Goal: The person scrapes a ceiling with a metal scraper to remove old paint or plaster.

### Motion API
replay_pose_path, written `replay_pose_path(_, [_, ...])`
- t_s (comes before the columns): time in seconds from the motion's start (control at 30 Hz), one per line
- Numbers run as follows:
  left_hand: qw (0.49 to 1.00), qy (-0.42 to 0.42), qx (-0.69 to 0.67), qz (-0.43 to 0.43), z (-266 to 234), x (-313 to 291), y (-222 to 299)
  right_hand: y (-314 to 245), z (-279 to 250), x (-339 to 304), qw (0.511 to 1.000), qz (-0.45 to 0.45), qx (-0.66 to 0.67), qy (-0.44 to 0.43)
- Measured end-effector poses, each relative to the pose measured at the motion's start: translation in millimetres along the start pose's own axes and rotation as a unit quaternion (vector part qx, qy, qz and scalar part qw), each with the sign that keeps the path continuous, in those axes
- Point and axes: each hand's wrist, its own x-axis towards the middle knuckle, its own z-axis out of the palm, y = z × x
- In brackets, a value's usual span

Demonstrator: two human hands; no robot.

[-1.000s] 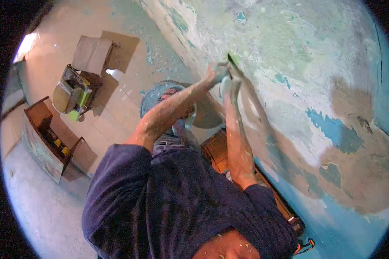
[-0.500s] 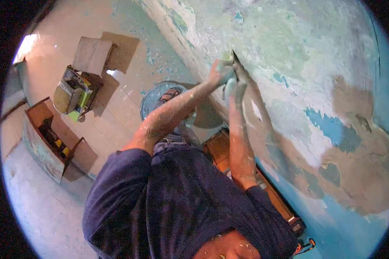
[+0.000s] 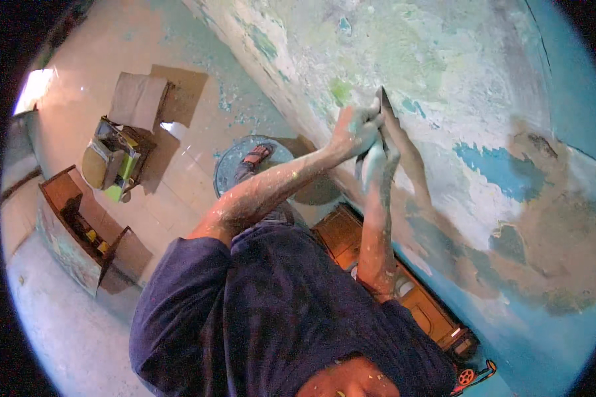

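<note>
Both hands are together at a patchy wall (image 3: 437, 59) with peeling white, green and blue paint. My left hand (image 3: 356, 132), dusty and speckled, is closed round a scraper (image 3: 385, 100). Its dark pointed blade sticks up past the fingers and lies against or very near the wall surface. Just below, my right hand (image 3: 379, 157), coated in pale dust, is wrapped round the lower part of the same tool. The fingers hide most of the handle. A bright green patch (image 3: 340, 91) shows on the wall left of the blade.
My sandaled foot (image 3: 258, 154) rests on a round blue platform (image 3: 226, 173). Beneath my right arm stands a brown wooden cabinet (image 3: 338, 231). Paint flakes (image 3: 228, 99) litter the tiled floor. Farther left are a cloth-covered item (image 3: 138, 99) and an open wooden furniture piece (image 3: 63, 188).
Both hands and the scraper have shifted right and slightly down relative to the wall, uncovering the bright green patch. The grip stays closed, and the view has shifted slightly.
</note>
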Motion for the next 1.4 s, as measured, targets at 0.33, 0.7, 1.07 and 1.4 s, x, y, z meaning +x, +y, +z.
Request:
replay_pose_path(0.33, [0.992,0.002,0.08,-0.094,1,3,11,4,-4,4,0.999,-0.03,-0.023,0.007])
replay_pose_path(0.7, [0.983,-0.001,-0.115,-0.14,-5,-5,-6,11,-2,-2,0.988,0.088,-0.119,-0.031])
replay_pose_path(1.07, [0.99,0.04,-0.106,-0.078,25,0,-27,15,-23,11,0.995,0.089,0.013,-0.035])
replay_pose_path(1.4, [0.991,0.114,0.034,-0.061,15,9,-20,27,2,28,0.992,-0.063,0.114,-0.006])
